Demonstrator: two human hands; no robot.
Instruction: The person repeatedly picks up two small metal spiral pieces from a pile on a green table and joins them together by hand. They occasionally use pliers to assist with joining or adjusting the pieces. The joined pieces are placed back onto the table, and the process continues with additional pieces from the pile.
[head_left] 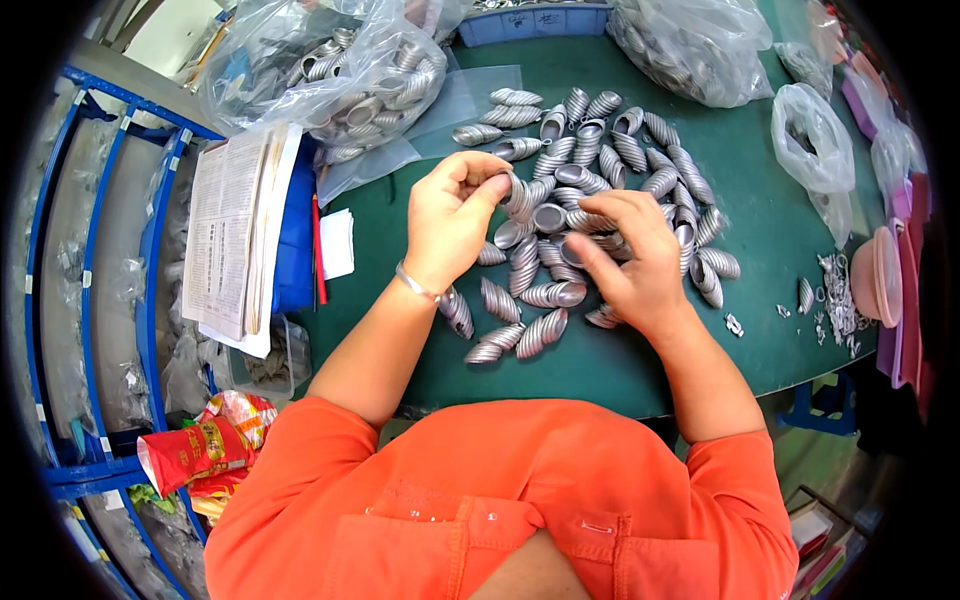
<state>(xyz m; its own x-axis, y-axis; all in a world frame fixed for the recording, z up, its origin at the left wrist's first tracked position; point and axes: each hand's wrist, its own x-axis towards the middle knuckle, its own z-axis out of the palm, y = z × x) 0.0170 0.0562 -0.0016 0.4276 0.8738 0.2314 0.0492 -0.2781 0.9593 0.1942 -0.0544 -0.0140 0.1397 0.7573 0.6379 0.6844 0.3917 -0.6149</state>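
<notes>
Left hand: my left hand (452, 215) is raised just left of the heap, thumb and fingertips pinched on 1 ribbed metal cap (514, 193) that I hold at its rim, its side tilted toward me.
Right hand: my right hand (628, 262) lies on the near right part of the heap, fingers curled down among the pieces; I cannot tell whether they grip any single one.
Where the pieces are: the heap of caps (590, 190) sits on the green table (770, 240), spread from the middle toward the far right, with a few strays near my wrists.
Handling: I judge each cap light, thin-walled and stiff, its ribs giving the fingers purchase; the smooth open rim looks slick and may be sharp. Pinching across the ribbed side, or thumb inside the mouth, seems the surest hold. Squeezing hard could dent it.
Count: roughly 50 loose caps on the table, too overlapped to count exactly; 1 in my left hand.
Bags: 2 large clear bags of caps at the far edge, 1 far left (330, 70) and 1 far right (690, 45); 1 smaller clear bag (812, 140) on the right.
Other: 1 stack of papers (235, 235) to the left, small metal bits (835, 300) on the right, 1 blue crate (530, 20) far off.
</notes>
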